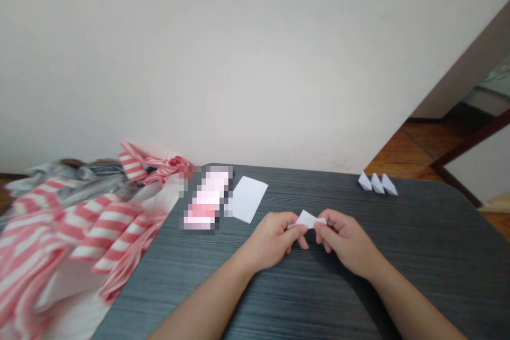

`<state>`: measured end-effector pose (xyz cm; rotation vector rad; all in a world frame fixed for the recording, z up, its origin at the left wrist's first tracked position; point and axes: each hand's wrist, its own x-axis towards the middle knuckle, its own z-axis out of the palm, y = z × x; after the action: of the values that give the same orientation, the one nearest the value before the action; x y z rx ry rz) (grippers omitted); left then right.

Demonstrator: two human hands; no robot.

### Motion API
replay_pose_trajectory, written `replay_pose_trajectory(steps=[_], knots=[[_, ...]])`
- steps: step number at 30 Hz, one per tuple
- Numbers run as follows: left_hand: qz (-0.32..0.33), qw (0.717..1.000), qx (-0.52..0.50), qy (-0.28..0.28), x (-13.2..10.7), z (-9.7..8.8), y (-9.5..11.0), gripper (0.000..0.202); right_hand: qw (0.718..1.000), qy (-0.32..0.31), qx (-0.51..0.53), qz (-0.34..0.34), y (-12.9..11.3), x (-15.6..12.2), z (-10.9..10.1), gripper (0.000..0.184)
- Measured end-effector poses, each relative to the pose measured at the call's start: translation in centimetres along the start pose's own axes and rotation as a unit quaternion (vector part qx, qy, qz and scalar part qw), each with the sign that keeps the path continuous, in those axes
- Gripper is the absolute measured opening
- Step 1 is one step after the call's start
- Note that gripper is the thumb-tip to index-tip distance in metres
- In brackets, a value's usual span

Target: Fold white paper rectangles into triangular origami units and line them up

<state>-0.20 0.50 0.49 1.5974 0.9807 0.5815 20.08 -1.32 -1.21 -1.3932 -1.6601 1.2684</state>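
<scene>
Between my two hands is a small piece of folded white paper (306, 219), its pointed top facing the wall. My left hand (274, 238) pinches its left end between thumb and fingers. At the other end, the thumb and fingers of my right hand (341, 236) are closed on the right corner. Fingertips cover both ends of the paper. A stack of white paper sheets (249, 199) lies flat beyond my left hand. Three folded white paper pieces (377, 183) stand in a row at the far right edge of the table.
The dark wood-grain table (223, 287) reaches to a pale wall (255, 64). A blurred-out, pinkish flat object (207, 199) lies left of the sheets. Red-and-white striped cloth (95, 228) is heaped beside the table's left edge. Wooden floor (402, 154) shows at right.
</scene>
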Motion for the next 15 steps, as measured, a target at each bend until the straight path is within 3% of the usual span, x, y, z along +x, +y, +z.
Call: replay_pose_trajectory(steps=[15], knots=[[-0.019, 1.000, -0.002, 0.009, 0.13, 0.22, -0.84, 0.033, 1.000, 0.019, 0.012, -0.001, -0.14, 0.02, -0.37, 0.027]])
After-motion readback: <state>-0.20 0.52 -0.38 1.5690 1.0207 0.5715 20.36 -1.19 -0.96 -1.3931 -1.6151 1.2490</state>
